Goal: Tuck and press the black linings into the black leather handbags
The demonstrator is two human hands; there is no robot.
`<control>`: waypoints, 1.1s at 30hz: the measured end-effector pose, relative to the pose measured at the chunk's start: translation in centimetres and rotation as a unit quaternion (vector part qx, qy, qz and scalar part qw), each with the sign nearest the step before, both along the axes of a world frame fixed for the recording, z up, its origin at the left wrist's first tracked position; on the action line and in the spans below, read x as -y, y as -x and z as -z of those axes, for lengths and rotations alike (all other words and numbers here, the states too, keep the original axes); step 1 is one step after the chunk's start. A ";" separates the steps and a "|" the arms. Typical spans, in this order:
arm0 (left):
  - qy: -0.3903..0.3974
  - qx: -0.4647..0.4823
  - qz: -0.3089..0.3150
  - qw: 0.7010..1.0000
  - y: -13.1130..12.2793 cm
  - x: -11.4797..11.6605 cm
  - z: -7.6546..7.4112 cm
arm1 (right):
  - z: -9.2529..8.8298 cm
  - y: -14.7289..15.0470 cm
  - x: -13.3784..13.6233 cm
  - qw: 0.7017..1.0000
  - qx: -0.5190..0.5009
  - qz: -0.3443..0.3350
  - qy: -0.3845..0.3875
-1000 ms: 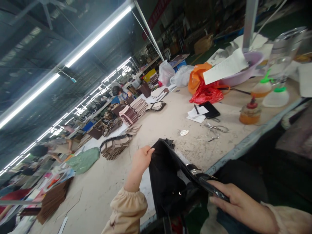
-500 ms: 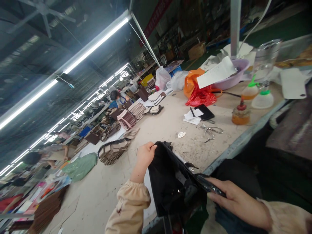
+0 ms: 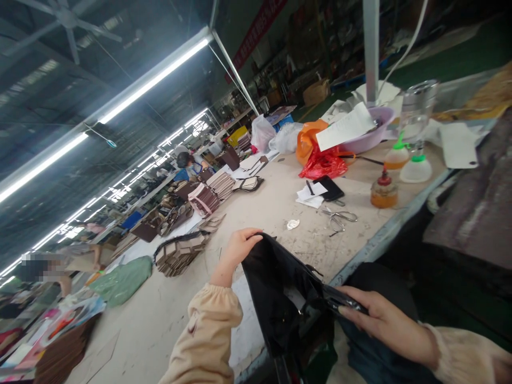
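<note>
A black bag (image 3: 268, 288) hangs over the near edge of the table, its mouth spread open towards me and its inside dark. My left hand (image 3: 242, 246) pinches the far upper corner of the bag between thumb and fingers. At the opposite end of the mouth, my right hand (image 3: 372, 312) is wrapped round a glossy black edge of the bag. Small shiny metal bits show within the opening. The lower part of the bag drops below the table edge and is hard to make out.
Scissors (image 3: 340, 217), a black pouch (image 3: 331, 188) with white paper and an orange-filled jar (image 3: 384, 191) lie beyond my hands. Squeeze bottles (image 3: 416, 169), a purple basin (image 3: 370, 136) and a red plastic bag (image 3: 324, 165) stand farther back. Stacked brown pieces (image 3: 182, 253) sit at left.
The bag's mouth has tilted and gapes wider, showing more of the inside. My left hand has shifted slightly right along the corner. The whole view has turned slightly.
</note>
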State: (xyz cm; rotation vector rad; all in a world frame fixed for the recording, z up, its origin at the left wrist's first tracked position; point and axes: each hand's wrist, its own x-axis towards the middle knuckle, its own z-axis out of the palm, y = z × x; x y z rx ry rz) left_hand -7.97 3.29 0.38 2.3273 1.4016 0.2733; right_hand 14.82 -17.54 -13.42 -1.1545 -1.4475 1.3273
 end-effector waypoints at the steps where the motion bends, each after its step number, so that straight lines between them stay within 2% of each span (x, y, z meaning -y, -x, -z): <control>1: 0.011 0.001 0.004 1.000 -0.2 -0.2 0.1 | 0.0 -0.1 0.0 1.000 0.002 0.004 0.007; 8: 0.020 -0.009 -0.047 0.999 -0.4 -0.2 0.9 | 0.2 -2.8 -1.5 0.996 0.013 0.078 0.049; 13: 0.059 0.011 -0.070 0.996 -0.4 0.3 1.0 | 0.4 -6.4 -4.7 0.981 0.147 0.122 -0.025; 15: 0.077 0.027 -0.071 0.994 -0.3 0.5 1.1 | 0.1 -7.4 -5.6 0.969 0.213 0.115 -0.050; 18: 0.086 0.048 -0.078 0.992 -0.2 0.5 1.5 | -1.4 -7.8 -5.6 0.948 0.296 0.047 -0.104; 20: 0.084 0.054 -0.087 0.991 -0.2 0.4 1.8 | -3.2 -7.3 -5.0 0.930 0.336 -0.009 -0.150; 22: 0.078 0.056 -0.092 0.991 -0.3 0.3 2.0 | -5.3 -6.1 -4.6 0.914 0.361 -0.034 -0.180; 26: 0.042 0.067 -0.096 0.992 -1.1 0.3 2.3 | -8.9 -2.5 -5.6 0.887 0.377 0.058 -0.261; 29: -0.028 0.094 -0.109 0.989 -1.3 0.9 2.4 | -9.6 -0.1 -7.0 0.876 0.396 0.077 -0.266; 33: -0.164 0.069 -0.078 0.981 -0.4 2.0 2.1 | -8.8 1.2 -7.9 0.889 0.403 0.048 -0.211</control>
